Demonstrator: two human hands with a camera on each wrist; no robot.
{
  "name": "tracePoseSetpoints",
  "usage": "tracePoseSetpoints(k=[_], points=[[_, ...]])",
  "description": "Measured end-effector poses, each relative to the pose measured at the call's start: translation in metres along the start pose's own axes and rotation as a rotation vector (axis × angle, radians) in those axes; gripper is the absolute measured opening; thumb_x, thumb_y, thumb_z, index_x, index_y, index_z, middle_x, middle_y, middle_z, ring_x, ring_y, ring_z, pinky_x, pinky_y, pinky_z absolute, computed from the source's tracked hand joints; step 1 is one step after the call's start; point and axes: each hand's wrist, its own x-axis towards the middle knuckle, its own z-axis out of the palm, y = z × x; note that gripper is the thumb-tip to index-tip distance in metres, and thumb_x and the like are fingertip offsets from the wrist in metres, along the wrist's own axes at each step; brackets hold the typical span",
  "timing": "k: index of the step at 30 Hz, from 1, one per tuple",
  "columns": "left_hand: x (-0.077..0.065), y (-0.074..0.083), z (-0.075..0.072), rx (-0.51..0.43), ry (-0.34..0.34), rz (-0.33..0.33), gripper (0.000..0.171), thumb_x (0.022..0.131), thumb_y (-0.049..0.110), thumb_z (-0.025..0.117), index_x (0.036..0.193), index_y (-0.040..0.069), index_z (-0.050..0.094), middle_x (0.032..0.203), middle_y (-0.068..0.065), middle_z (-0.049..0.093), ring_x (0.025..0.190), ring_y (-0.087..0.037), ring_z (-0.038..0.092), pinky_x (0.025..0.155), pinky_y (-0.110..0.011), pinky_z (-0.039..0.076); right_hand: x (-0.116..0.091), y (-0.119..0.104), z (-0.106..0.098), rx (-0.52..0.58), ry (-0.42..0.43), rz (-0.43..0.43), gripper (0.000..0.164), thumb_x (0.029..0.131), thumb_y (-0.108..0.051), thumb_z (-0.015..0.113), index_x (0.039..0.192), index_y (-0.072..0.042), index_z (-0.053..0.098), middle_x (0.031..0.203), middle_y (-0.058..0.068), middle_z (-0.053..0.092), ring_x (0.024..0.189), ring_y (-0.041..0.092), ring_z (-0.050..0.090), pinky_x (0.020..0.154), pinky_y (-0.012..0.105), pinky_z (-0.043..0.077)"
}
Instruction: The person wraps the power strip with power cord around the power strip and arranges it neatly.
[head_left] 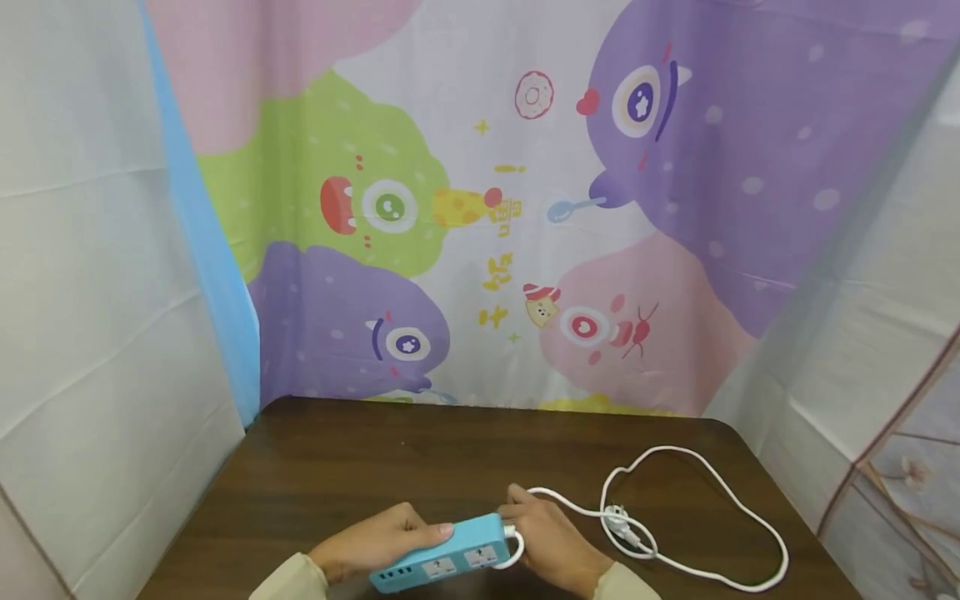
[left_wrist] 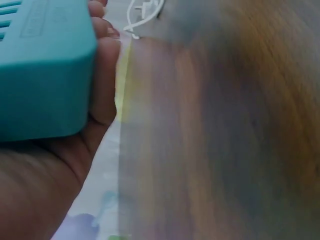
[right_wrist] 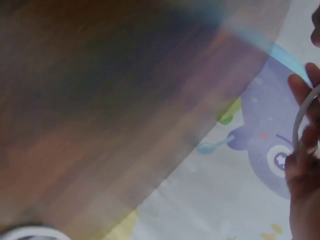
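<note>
A light blue power strip (head_left: 462,550) with white sockets is tilted above the front of the table. My left hand (head_left: 378,537) grips it from the left, with the thumb lying along its top. In the left wrist view, the strip's blue end (left_wrist: 45,95) rests against the palm and fingers. Beside the strip's right end, my right hand (head_left: 555,542) holds the white cord (head_left: 566,502) in curled fingers. A short bend of cord loops between strip and hand. The right wrist view shows the cord (right_wrist: 301,117) running across the fingers.
The rest of the cord lies in a wide loop on the brown wooden table (head_left: 360,467), to the right. Its white plug (head_left: 618,523) lies within the coil. Behind the table hangs a curtain (head_left: 480,367) with cartoon monsters; pale cloth walls flank both sides.
</note>
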Motion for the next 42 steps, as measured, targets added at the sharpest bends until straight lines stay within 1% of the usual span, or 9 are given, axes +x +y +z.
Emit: tracePoseSetpoints(k=[4,9,13,15,18,23,26,31,42], points=[[0.002,0.002,0.002,0.156,-0.030,0.043,0.047,0.107,0.043,0.053,0.088,0.013,0.083,0.071,0.007,0.070,0.055,-0.003,0.051,0.055,-0.022,0.047,0.000,-0.002,-0.001,-0.193,-0.024,-0.040,0.018,0.073,-0.018,0.083,0.083,-0.030,0.076,0.081,-0.020,0.066,0.074,0.002,0.052,0.055,0.015,0.037],[0.008,0.003,0.013,0.325,-0.056,0.126,0.042,0.107,0.041,0.056,0.095,0.011,0.082,0.067,0.012,0.068,0.050,0.001,0.050,0.056,-0.021,0.051,0.000,-0.008,0.000,-0.243,-0.054,0.011,0.012,0.074,-0.030,0.085,0.081,-0.031,0.075,0.078,-0.016,0.062,0.070,0.002,0.058,0.050,0.019,0.042],[0.013,0.008,0.027,0.593,0.041,0.054,0.051,0.102,0.057,0.055,0.080,0.015,0.075,0.058,0.016,0.050,0.047,-0.001,0.040,0.049,-0.023,0.042,0.004,-0.014,-0.001,-0.255,-0.079,0.076,0.013,0.075,-0.031,0.084,0.077,-0.028,0.071,0.076,-0.013,0.059,0.063,0.005,0.059,0.047,0.023,0.041],[0.016,0.011,0.033,0.721,0.096,0.002,0.056,0.100,0.064,0.053,0.081,0.015,0.073,0.061,0.014,0.048,0.051,-0.003,0.041,0.050,-0.025,0.040,0.007,-0.017,-0.003,-0.266,-0.099,0.121,0.013,0.078,-0.029,0.083,0.078,-0.026,0.071,0.076,-0.010,0.057,0.061,0.007,0.059,0.046,0.025,0.041],[0.019,0.014,0.039,0.833,0.165,-0.032,0.061,0.098,0.068,0.052,0.083,0.013,0.070,0.064,0.011,0.051,0.053,-0.005,0.043,0.049,-0.028,0.040,0.011,-0.022,-0.006,-0.235,-0.129,0.219,0.012,0.085,-0.028,0.082,0.079,-0.022,0.072,0.076,-0.009,0.058,0.060,0.010,0.060,0.047,0.027,0.044],[0.021,0.008,0.042,0.983,0.321,-0.030,0.067,0.098,0.072,0.046,0.086,0.010,0.067,0.070,0.004,0.056,0.056,-0.011,0.050,0.048,-0.031,0.043,0.017,-0.027,-0.012,-0.002,-0.119,0.414,0.014,0.092,-0.025,0.077,0.081,-0.017,0.074,0.078,-0.010,0.063,0.068,0.007,0.062,0.054,0.027,0.049],[0.021,0.001,0.038,0.983,0.436,-0.038,0.069,0.098,0.073,0.043,0.086,0.009,0.066,0.072,0.003,0.056,0.057,-0.012,0.051,0.049,-0.031,0.044,0.018,-0.028,-0.015,0.137,-0.113,0.465,0.016,0.096,-0.024,0.073,0.083,-0.016,0.072,0.078,-0.012,0.061,0.070,0.001,0.056,0.059,0.024,0.049],[0.019,-0.005,0.030,0.827,0.581,-0.010,0.060,0.099,0.069,0.048,0.081,0.015,0.063,0.066,0.009,0.047,0.052,-0.007,0.044,0.046,-0.028,0.038,0.015,-0.031,-0.014,0.242,-0.110,0.456,0.022,0.099,-0.024,0.068,0.080,-0.017,0.061,0.071,-0.015,0.045,0.064,-0.001,0.042,0.059,0.020,0.042],[0.017,-0.006,0.028,0.562,0.612,-0.057,0.065,0.100,0.066,0.051,0.102,0.005,0.073,0.080,0.005,0.065,0.063,-0.009,0.054,0.054,-0.032,0.045,0.011,-0.032,-0.012,0.304,0.057,0.362,0.019,0.101,-0.024,0.064,0.084,-0.014,0.063,0.073,-0.015,0.050,0.066,-0.005,0.047,0.060,0.013,0.042]])
